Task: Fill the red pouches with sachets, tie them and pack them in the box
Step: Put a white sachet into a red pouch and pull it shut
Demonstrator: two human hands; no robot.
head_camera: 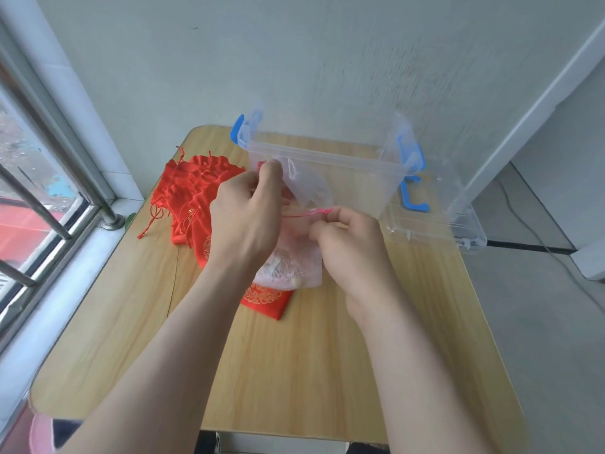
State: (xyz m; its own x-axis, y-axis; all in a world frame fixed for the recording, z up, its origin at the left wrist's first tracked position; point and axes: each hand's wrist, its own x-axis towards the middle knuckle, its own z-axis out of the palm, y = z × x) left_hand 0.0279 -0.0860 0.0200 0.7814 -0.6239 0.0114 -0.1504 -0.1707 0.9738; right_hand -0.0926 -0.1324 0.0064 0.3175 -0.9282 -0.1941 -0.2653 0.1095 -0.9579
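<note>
Over the middle of the desk (294,371), the left grip (248,208) clamps the white mesh bag (294,263) near its top; the right grip (347,244) pinches its pink drawstring (304,213). Best draw that cord slowly, level. Red pouches (193,191) lie toward the left edge, the clear box (327,165) at the far edge.

1. Bare table (294,371) lies open along the near edge and right side.
2. The box (327,158) and its lid (435,221) block the far side.
3. Red pouches (193,188) crowd the far left.
4. A held sachet (294,267) fills the middle.
</note>
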